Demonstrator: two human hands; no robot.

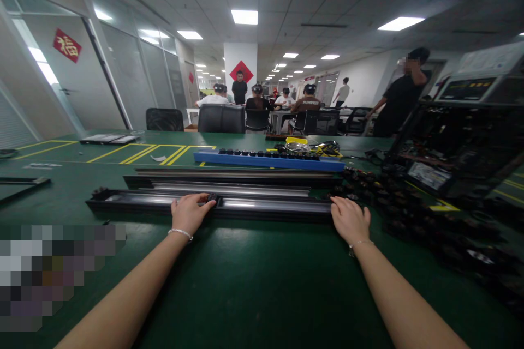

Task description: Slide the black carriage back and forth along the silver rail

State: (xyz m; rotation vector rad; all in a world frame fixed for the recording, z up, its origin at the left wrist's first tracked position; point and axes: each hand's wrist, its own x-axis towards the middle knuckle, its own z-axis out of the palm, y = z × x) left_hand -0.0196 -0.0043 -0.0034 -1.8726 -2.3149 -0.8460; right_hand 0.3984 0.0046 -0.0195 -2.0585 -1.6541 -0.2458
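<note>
rail (266, 205) lying lengthwise left to right across green tabletop (245, 283); left grip (189, 214) at mid-span, fingertips against small black block (212, 197), hold unclear; right grip (350, 221) spread flat on right end, clasping nothing.

Left hand (189, 211), right hand (350, 220) outstretched (palms down).

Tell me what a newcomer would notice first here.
Both hands lie on the nearest black rail: the left hand touches a small clip on it, and the right hand rests at its right end. Behind lies a blue bar lined with black parts. A heap of black parts spreads at the right.
</note>
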